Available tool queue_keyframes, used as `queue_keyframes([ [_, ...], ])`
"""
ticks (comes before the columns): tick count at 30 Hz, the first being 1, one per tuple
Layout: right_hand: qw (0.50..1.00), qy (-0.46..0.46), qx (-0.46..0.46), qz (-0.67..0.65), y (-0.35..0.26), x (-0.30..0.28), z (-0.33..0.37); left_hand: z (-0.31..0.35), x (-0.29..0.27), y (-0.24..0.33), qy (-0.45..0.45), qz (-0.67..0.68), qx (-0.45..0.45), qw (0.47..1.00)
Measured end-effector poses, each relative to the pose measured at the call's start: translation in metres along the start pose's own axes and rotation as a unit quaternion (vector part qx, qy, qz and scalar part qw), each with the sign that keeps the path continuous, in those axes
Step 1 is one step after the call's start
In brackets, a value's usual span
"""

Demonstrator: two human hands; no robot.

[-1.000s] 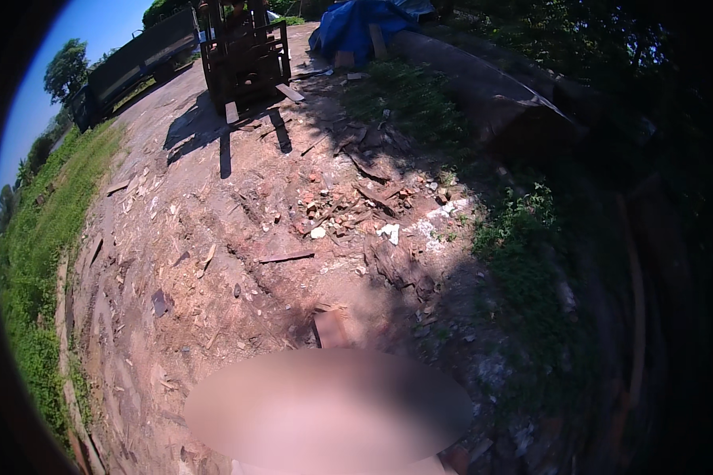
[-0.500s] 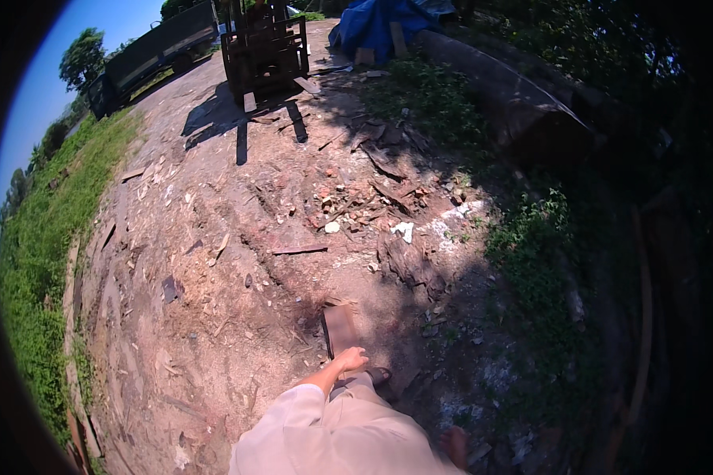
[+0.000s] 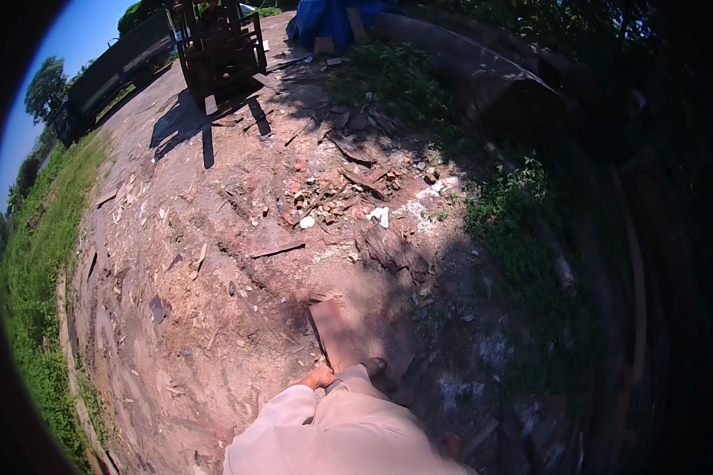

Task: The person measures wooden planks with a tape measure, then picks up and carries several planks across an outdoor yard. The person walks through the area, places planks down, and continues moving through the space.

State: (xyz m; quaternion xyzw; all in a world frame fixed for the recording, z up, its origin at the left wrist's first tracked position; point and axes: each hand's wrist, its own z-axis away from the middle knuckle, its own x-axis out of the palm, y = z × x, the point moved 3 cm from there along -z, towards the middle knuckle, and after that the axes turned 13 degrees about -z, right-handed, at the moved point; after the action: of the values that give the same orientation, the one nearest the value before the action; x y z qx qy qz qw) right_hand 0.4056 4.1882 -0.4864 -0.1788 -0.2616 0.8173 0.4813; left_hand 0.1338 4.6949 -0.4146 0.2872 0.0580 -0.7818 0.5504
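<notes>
A flat brown wooden board lies on the dirt just ahead of my body, its near end hidden by my leg. My left hand hangs low beside that near end, with its fingers curled in. What it holds, if anything, is hidden, and I cannot tell whether it touches the board. A dark shoe shows just right of the board. In the shade to the right of my light trousers, a dim part of my right hand shows; its fingers do not.
Ahead are a dark forklift and a truck. A large log and blue tarp are at the far right. Rubble, wood scraps and a thin stick litter the ground. Grass borders the left.
My left hand has moved back and to the left, baring more of the board's near part. The whole scene has shifted left in the view.
</notes>
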Motion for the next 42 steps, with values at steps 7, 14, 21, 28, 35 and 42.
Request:
queue_keyframes([
  [7,0.998,0.029,0.028,-0.048,-0.111,0.092,0.094,-0.038,-0.012,0.011,0.133,-0.011,0.101,0.986],
  [14,0.969,-0.030,0.071,-0.236,-0.117,0.093,0.059,-0.026,-0.051,0.046,0.034,0.097,0.053,0.993],
  [21,0.982,0.051,0.039,-0.180,-0.098,0.072,0.046,-0.005,-0.046,0.045,0.039,0.043,0.037,0.998],
  [28,0.981,0.054,0.051,-0.179,-0.084,0.067,0.045,-0.008,-0.038,0.040,0.021,0.056,0.030,0.998],
  [35,0.976,0.050,0.051,-0.208,-0.068,0.064,0.050,-0.002,-0.051,0.059,0.040,0.030,0.048,0.998],
  [42,0.968,-0.008,0.080,-0.236,-0.056,0.062,0.048,-0.030,-0.046,0.058,0.012,0.013,0.055,0.998],
])
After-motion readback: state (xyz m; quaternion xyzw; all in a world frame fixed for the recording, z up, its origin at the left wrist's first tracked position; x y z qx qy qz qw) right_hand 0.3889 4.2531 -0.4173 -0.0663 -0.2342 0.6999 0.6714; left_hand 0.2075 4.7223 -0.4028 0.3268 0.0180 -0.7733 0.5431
